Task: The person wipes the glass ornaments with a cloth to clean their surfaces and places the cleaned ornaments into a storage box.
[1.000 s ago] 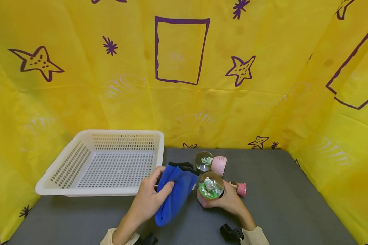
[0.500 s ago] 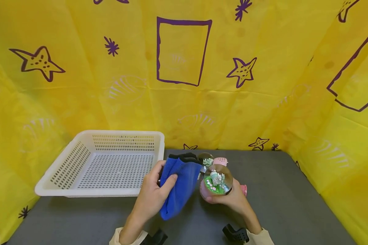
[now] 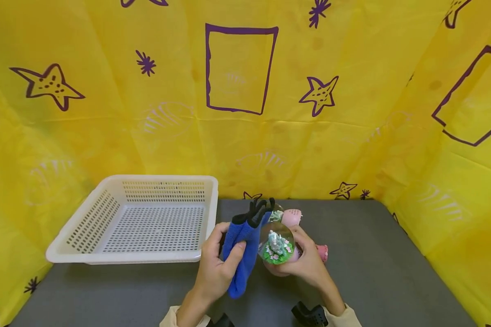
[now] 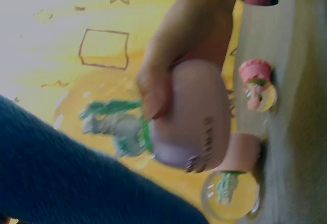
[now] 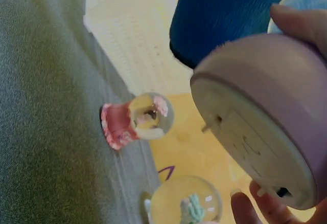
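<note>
The left hand (image 3: 216, 269) pinches a black-edged blue cloth (image 3: 245, 254) in its grip — the right hand (image 3: 308, 261) clamps a pink-based snow globe (image 3: 276, 245) above the worktop (image 3: 376, 272).

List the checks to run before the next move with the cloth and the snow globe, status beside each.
1. Left hand grips the blue cloth: ok.
2. Right hand holds the snow globe: ok.
3. Snow globe raised off the table: ok, its underside shows in the right wrist view.
4. Cloth touching snow globe: cannot tell, they overlap in view.
5. Other globes upright: not ok, the pale pink one and the smaller one lie on their sides.
</note>
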Demonstrator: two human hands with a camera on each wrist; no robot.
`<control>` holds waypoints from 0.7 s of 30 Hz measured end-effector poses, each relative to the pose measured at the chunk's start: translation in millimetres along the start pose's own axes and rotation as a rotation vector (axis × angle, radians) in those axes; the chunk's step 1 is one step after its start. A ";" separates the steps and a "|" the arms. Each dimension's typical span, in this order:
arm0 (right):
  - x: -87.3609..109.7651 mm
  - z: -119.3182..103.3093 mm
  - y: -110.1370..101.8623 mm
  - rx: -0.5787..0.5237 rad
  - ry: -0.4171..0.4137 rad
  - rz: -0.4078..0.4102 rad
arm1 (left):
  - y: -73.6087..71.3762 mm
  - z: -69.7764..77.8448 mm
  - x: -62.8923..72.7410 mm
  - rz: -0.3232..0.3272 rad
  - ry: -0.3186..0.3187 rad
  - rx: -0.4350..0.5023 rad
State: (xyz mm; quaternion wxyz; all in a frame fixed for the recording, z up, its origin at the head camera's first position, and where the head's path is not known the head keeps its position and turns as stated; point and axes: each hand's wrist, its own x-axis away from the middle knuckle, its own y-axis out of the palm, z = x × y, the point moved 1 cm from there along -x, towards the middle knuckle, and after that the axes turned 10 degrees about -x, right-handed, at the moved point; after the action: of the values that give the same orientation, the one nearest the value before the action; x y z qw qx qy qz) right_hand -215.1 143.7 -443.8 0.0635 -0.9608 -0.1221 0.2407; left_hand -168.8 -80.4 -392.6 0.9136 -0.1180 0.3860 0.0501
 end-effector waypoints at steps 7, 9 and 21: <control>-1.3 -6.4 1.7 0.019 0.002 0.013 | 13.2 -3.6 5.1 -0.117 0.055 0.035; -2.1 -7.2 1.8 0.013 -0.024 0.010 | 15.3 -4.0 6.5 -0.154 0.055 0.009; -2.9 -16.2 -1.2 0.062 -0.119 0.038 | 16.2 -6.0 9.0 -0.227 0.041 -0.023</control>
State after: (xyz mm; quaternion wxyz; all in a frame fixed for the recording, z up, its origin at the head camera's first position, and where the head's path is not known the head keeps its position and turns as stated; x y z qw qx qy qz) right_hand -210.1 143.1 -428.1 0.0811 -0.9445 -0.1000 0.3024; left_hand -169.6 -66.2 -406.0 0.9039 -0.1722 0.3882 -0.0515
